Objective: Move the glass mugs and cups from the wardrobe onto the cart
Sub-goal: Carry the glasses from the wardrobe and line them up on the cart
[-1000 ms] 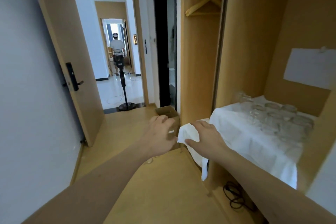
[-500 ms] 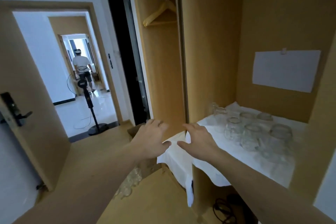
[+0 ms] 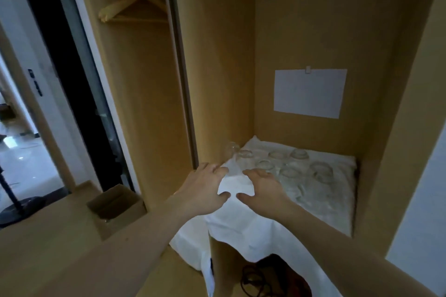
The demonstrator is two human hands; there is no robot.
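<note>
Head view looked down at clear glass mugs and cups (image 3: 287, 169) clustered on a white cloth (image 3: 253, 222) covering a shelf inside a wooden wardrobe (image 3: 217, 55). Both hands hovered just before the nearest glass, fingers spread apart and holding nothing: left hand (image 3: 205, 190) at the cloth's left edge, right hand (image 3: 263, 190) beside it. White paper (image 3: 310, 93) hung on the far panel. An open cardboard box (image 3: 115, 207) sat left.
</note>
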